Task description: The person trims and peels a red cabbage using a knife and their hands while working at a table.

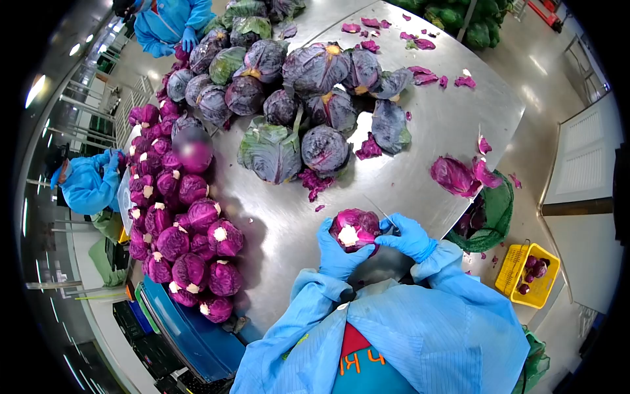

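Observation:
A trimmed red cabbage (355,230) with its pale cut stem facing me is held close to my body. My left hand (340,253), in a blue glove, is wrapped round the cabbage's left side. My right hand (408,238), also gloved, has its fingers closed on a thin knife (376,207) whose blade points up and left; its fingertips touch the cabbage's right side. Dark untrimmed cabbages (325,150) lie on the steel table (275,226) beyond my hands. A pile of trimmed purple cabbages (190,270) stands to the left.
Loose leaves (454,176) lie at the table's right edge, above a green mesh bag (500,213). A yellow basket (533,274) with purple pieces stands on the floor at the right. Two people in blue, a near co-worker (88,184) and another (172,25), are at the left and top left.

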{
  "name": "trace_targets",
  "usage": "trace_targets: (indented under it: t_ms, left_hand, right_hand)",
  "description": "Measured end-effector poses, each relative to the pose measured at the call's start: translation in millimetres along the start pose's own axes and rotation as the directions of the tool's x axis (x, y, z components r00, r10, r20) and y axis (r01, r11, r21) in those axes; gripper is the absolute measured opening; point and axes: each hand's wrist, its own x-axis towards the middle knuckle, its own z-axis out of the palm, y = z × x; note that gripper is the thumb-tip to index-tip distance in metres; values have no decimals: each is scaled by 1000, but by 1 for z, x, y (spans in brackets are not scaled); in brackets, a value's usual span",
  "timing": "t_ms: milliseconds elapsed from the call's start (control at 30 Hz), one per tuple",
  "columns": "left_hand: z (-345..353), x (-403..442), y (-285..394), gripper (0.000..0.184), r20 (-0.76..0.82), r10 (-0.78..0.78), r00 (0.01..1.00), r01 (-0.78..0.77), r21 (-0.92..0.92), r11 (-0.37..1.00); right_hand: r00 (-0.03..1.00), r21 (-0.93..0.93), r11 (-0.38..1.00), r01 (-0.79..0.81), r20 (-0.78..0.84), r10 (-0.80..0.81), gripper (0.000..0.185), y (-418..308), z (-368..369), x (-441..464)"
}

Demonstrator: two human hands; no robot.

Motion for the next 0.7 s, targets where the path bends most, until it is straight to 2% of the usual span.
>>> trace_targets:
  t_ms: [100, 200, 300, 333, 367, 400, 433, 467, 500, 533, 567, 633, 667, 700]
  left_hand:
    - [-1, 5, -7, 116, 23, -36, 999, 36, -6, 999]
    - [1, 13, -12, 116, 51, -25, 998, 25, -7, 1000]
    - [-3, 15, -12, 115, 92, -23, 996, 20, 40, 999]
    - [-6, 14, -13, 114, 108, -28, 994, 21, 63, 998]
    - [-9, 12, -13, 114, 115, -27, 993, 28, -6, 1000]
    - [-12, 10, -14, 113, 123, -24, 992, 33, -73, 997]
    - [-16, 9, -14, 113, 131, -17, 991, 36, -142, 989]
    - [-21, 6, -9, 115, 141, -67, 988, 86, -134, 987]
    - [-24, 6, -7, 115, 47, 60, 997, -60, -6, 998]
    - [-27, 6, -6, 116, -31, 195, 980, -190, 134, 973]
    - [-29, 6, -6, 117, -87, 332, 939, -296, 282, 913]
    - [-30, 7, -10, 115, 63, 304, 950, -310, 236, 921]
    - [-32, 9, -7, 114, 153, 283, 947, -310, 202, 929]
    - [-33, 12, -1, 113, 246, 265, 932, -310, 169, 935]
  right_hand:
    - [970, -98, 970, 221, -85, -229, 37, 14, 5, 4]
    - [929, -498, 822, 276, -80, -361, 25, 13, 3, 9]
    - [873, -414, 896, 161, -363, -324, 20, 35, 5, 17]
    - [846, -204, 977, 59, -509, -157, 20, 34, -3, 17]
    - [778, -174, 983, -51, -624, -70, 23, 49, -15, 21]
    - [764, -152, 974, -169, -644, 32, 24, 70, -34, 19]
    - [753, -270, 915, -301, -655, 55, 26, 82, -55, 12]
    - [726, -331, 864, -380, -685, 57, 30, 103, -71, 4]
    - [688, -275, 908, -317, -726, 21, 37, 135, -83, -4]
    - [695, -264, 908, -324, -718, 39, 43, 114, -96, -17]
    - [631, -319, 838, -443, -775, 39, 46, 109, -101, -24]
    - [578, -199, 861, -468, -806, 127, 43, 72, -97, -30]
    - [623, -304, 922, -241, -777, -93, 39, 83, -91, -21]
    - [609, -396, 918, -4, -729, -312, 36, 95, -84, -12]
